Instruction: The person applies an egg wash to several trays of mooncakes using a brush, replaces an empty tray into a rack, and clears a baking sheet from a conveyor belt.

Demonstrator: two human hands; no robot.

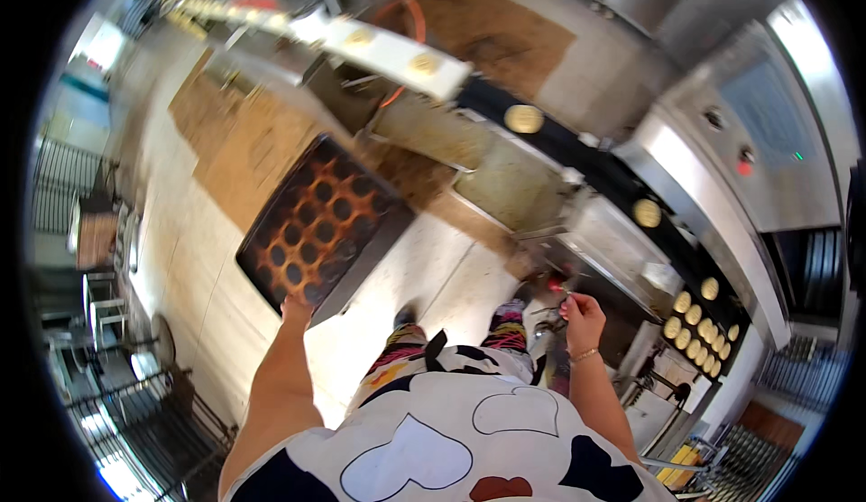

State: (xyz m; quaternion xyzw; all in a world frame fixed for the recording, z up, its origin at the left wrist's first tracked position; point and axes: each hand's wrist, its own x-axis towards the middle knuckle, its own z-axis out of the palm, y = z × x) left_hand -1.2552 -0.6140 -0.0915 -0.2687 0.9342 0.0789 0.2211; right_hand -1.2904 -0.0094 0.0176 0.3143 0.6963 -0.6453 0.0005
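My left hand [296, 309] is closed on the near corner of a dark baking tray [311, 248]. The tray hangs tilted over the floor at my left, its browned surface marked with several dark round spots. My right hand [585, 322] is pinched shut beside the machine at my right. Something small and thin shows at its fingertips, but I cannot make out what it is. Just past those fingers sits a red knob [555, 283]. Pale round dough discs [524, 119] lie apart along a black conveyor belt [591, 161] beyond my hands.
More dough discs [695, 332] lie grouped in rows at the belt's right end. A control panel [753, 123] stands at the far right. Brown cardboard [236, 146] covers part of the floor. Metal racks [68, 174] stand at the left. An orange hose [418, 17] loops behind the conveyor.
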